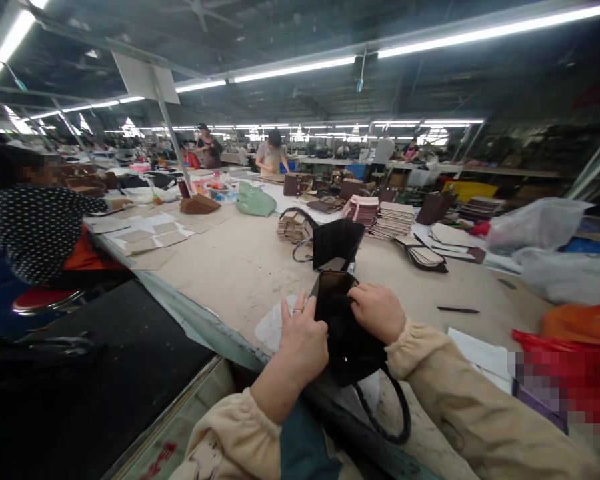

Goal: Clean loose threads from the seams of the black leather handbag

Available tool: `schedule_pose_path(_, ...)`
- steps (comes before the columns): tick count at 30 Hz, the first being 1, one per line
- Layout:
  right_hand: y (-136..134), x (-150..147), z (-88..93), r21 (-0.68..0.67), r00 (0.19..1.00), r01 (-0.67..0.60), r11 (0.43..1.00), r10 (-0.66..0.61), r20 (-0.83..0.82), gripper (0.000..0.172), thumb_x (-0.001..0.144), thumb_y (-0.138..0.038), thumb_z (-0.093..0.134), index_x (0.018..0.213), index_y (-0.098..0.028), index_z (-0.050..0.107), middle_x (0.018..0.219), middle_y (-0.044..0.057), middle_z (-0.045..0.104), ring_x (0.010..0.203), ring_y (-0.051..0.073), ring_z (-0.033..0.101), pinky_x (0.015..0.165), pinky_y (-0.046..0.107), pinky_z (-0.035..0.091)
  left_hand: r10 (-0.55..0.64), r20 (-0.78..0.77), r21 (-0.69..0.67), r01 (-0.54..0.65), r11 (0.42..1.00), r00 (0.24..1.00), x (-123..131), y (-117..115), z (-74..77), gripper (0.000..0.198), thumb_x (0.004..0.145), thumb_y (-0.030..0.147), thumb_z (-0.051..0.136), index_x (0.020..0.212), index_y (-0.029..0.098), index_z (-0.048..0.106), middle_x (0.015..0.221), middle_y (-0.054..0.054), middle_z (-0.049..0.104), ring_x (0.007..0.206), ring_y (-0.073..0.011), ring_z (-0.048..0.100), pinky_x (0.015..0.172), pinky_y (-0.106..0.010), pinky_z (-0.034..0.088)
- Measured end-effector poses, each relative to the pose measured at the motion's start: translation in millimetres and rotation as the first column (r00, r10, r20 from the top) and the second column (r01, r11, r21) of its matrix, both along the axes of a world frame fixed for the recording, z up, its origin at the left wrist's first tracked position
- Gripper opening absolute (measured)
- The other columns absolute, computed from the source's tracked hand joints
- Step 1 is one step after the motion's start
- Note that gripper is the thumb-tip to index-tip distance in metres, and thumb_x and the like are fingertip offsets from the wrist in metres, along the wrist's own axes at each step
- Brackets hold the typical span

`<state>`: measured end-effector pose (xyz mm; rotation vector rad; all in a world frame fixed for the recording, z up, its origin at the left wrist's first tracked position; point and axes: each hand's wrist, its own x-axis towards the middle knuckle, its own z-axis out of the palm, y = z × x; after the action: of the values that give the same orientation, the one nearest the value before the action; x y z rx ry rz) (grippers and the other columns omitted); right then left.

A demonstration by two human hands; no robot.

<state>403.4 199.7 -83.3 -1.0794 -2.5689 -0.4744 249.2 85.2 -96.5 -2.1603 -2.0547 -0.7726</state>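
While both forearms reach forward over the near edge of the table (pixel 230 267), the left hand (pixel 303 343) and the right hand (pixel 379 311) stand a little apart, one on each side of the open mouth of a black bag (pixel 347 347). The left hand, a ring on one finger, grips the bag's left side with its back turned up and fingers pointing forward. The right hand comes in from the right, wrist bent inward, its fingers curled over the rim and closed on it; the fingertips inside are hidden.

The bag is soft-looking and boxy, with a brownish inner panel at the opening, and it sits at the table's near edge. A dark, cord-like handle (pixel 405 417) loops below it. Gathered cuffs end the cream sleeves (pixel 430 363).

Just beyond stands a second black bag (pixel 336 241), stiff and open, close in front of the first. Near it on the left is a bundle of tan pieces (pixel 293 227); farther right rise stacked panels (pixel 393 219). A slim dark tool (pixel 458 310) lies to the right, with crumpled clear plastic (pixel 537 225) beyond. A green plastic bag (pixel 256 200) rests farther back, and a co-worker in a dotted top (pixel 40 230) sits at the left.
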Motion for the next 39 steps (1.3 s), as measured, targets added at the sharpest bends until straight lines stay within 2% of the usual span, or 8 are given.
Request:
schedule_pose_path(5, 1, 22, -3.5, 0.022, 0.968, 0.130, 0.991, -0.122, -0.220, 0.036, 0.092, -0.032, 0.040, 0.065, -0.019, 0.059, 0.071, 0.005, 0.061, 0.074, 0.018, 0.054, 0.064, 0.029, 0.034, 0.191, 0.401, 0.004, -0.210, 0.978, 0.896, -36, -4, -12.4, 0.022, 0.077, 0.022, 0.053, 0.056, 0.018, 0.058, 0.112, -0.008, 0.059, 0.107, -0.0219, 0.054, 0.094, -0.038, 0.043)
schedule_pose_path(8, 2, 33, -0.5, 0.032, 0.939, 0.157, 0.987, -0.139, -0.315, 0.035, 0.090, -0.031, 0.042, 0.063, -0.019, 0.058, 0.068, 0.005, 0.060, 0.071, 0.019, 0.055, 0.063, 0.029, 0.036, 0.248, 0.378, 0.025, -0.277, 0.961, 0.892, -44, -10, -18.8, 0.019, 0.078, 0.023, 0.051, 0.060, 0.018, 0.056, 0.111, -0.009, 0.057, 0.103, -0.0217, 0.055, 0.091, -0.036, 0.045)
schedule_pose_path(12, -4, 32, 13.3, -0.026, 0.871, -0.175, 0.984, 0.143, -0.470, 0.019, 0.088, -0.026, 0.047, 0.091, -0.018, 0.063, 0.087, 0.007, 0.063, 0.083, 0.018, 0.058, 0.077, 0.029, 0.044, 0.152, 0.251, 0.031, -0.165, 0.986, 0.956, -32, -13, -18.1, 0.012, 0.078, 0.018, 0.049, 0.073, 0.018, 0.061, 0.116, -0.010, 0.054, 0.104, -0.0229, 0.054, 0.092, -0.037, 0.045)
schedule_pose_path(16, -11, 12, 28.4, -0.127, 0.791, -0.553, 0.824, 0.470, -0.391, 0.034, 0.084, -0.019, 0.051, 0.117, -0.021, 0.056, 0.116, 0.008, 0.057, 0.105, 0.020, 0.053, 0.092, 0.034, 0.044, 0.099, 0.361, 0.047, -0.124, 0.991, 0.927, -18, -14, -18.3, 0.028, 0.078, 0.016, 0.049, 0.105, 0.019, 0.056, 0.120, -0.010, 0.053, 0.108, -0.0223, 0.053, 0.093, -0.037, 0.045)
schedule_pose_path(21, -2, -17, 31.7, -0.236, 0.661, -0.750, 0.618, 0.713, -0.234, 0.039, 0.078, -0.020, 0.062, 0.117, -0.016, 0.057, 0.113, 0.011, 0.060, 0.113, 0.022, 0.048, 0.099, 0.038, 0.038, 0.173, 0.553, -0.051, -0.173, 0.984, 0.815, -12, -27, -27.9, 0.085, 0.075, 0.030, 0.062, 0.142, 0.019, 0.012, 0.133, -0.014, 0.047, 0.107, -0.0235, 0.057, 0.092, -0.037, 0.046)
schedule_pose_path(25, 9, -29, 24.5, -0.329, 0.597, -0.788, 0.520, 0.777, -0.201, 0.031, 0.079, -0.030, 0.064, 0.106, -0.015, 0.062, 0.102, 0.010, 0.064, 0.106, 0.021, 0.052, 0.099, 0.041, 0.035, 0.290, 0.507, -0.170, -0.236, 0.957, 0.812, -13, -39, -32.3, 0.077, 0.075, 0.039, 0.062, 0.139, 0.014, 0.027, 0.119, -0.014, 0.060, 0.106, -0.0272, 0.058, 0.089, -0.037, 0.046)
schedule_pose_path(31, 11, -41, 13.9, -0.422, 0.619, -0.746, 0.516, 0.771, -0.151, 0.015, 0.087, -0.030, 0.055, 0.087, -0.019, 0.066, 0.088, 0.003, 0.066, 0.091, 0.017, 0.058, 0.105, 0.051, 0.018, 0.268, 0.507, -0.189, -0.198, 0.962, 0.819, -15, -43, -29.3, 0.038, 0.083, 0.041, 0.052, 0.117, 0.024, 0.058, 0.107, -0.003, 0.067, 0.096, -0.0217, 0.061, 0.084, -0.029, 0.046)
schedule_pose_path(39, 7, -54, 6.5, -0.425, 0.711, -0.667, 0.612, 0.694, -0.117, 0.016, 0.087, -0.031, 0.056, 0.082, -0.018, 0.064, 0.074, 0.002, 0.067, 0.077, 0.016, 0.062, 0.096, 0.039, 0.035, 0.199, 0.505, -0.163, -0.134, 0.978, 0.840, -31, -42, -27.5, 0.029, 0.085, 0.035, 0.050, 0.103, 0.020, 0.067, 0.084, 0.000, 0.070, 0.074, -0.0171, 0.062, 0.071, -0.023, 0.046)
